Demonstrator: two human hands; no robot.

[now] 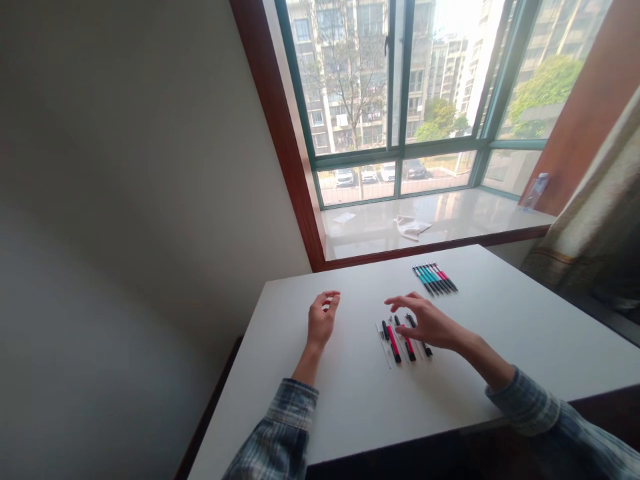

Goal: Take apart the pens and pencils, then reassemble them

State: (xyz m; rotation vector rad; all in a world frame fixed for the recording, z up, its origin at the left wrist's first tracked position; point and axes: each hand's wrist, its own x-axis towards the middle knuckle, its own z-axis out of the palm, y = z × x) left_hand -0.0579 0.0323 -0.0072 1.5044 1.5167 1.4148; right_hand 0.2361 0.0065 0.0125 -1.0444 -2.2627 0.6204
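On the white table [350,400], my left hand [321,321] is raised to the left of the pen parts, its fingers loosely curled, thumb a little apart from them, nothing visible between. My right hand [429,321] hovers over the right side of the parts, thumb and fingers spread and holding nothing I can see. Below it lie disassembled pens: red-and-black barrels [393,341], a thin white refill [384,347], and black pieces [385,329]. Part of this group is hidden by my right hand. Farther back, a row of several whole pens [434,279] lies side by side, teal, white and red with black grips.
Behind the table is a window sill [370,233] with a crumpled white wrapper [413,227], a flat white scrap [344,218] and a clear bottle [536,191]. A plain wall [150,200] stands at the left and a curtain [590,193] hangs at the right.
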